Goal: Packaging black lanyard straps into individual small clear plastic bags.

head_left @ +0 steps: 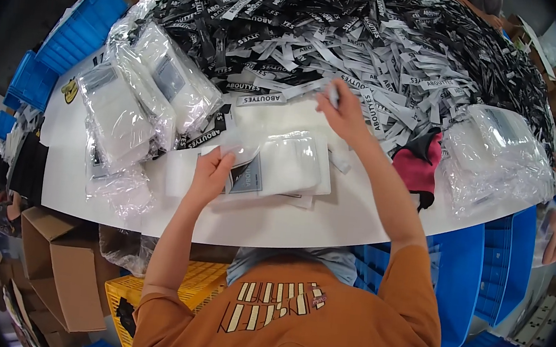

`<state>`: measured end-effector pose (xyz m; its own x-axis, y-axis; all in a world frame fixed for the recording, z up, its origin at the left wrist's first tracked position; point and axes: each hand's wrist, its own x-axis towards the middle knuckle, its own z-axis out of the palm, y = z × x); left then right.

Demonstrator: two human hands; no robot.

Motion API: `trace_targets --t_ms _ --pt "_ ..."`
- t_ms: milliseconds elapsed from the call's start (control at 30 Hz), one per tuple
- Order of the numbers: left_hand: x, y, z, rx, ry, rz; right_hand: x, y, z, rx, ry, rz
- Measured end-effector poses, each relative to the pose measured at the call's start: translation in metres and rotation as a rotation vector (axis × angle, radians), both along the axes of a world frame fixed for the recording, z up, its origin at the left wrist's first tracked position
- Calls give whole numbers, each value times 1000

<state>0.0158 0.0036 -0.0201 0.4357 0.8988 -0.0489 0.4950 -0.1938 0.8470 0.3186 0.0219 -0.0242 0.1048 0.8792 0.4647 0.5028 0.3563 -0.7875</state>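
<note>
A stack of clear plastic bags [291, 162] with white contents and a grey printed triangle lies on the table before me. My left hand [210, 174] pinches the upper left edge of a clear plastic bag on this stack. Beyond the stack, my right hand [344, 115] is raised with its fingers closed at the near edge of the heap of strips. Something small and greyish shows at its fingertips; I cannot make out what it is. Close to that hand lies a white printed strip [262, 99]. A large heap of black and white printed strips [346, 45] covers the far table.
Packed clear bags [116, 112] lie at the left, with more bags [497, 156] at the right. A pink and black cloth piece [418, 164] rests near my right forearm. Blue crates [453, 280], a yellow crate [176, 274] and a cardboard box [77, 281] stand below the white table [354, 219].
</note>
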Motion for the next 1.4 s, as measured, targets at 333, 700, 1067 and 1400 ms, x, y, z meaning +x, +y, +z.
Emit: trace_targets --t_ms 333,700,1067,1400 --pt "50 -35 35 833 -29 -33 -37 -81 19 -66 58 -27" --pt "84 -59 35 -68 -572 -15 -68 -99 51 132 -102 105" --pt "75 -10 26 301 -395 -105 -78 -103 55 91 -469 3" --pt "77 -14 72 798 -99 27 -66 -89 41 209 -168 -104"
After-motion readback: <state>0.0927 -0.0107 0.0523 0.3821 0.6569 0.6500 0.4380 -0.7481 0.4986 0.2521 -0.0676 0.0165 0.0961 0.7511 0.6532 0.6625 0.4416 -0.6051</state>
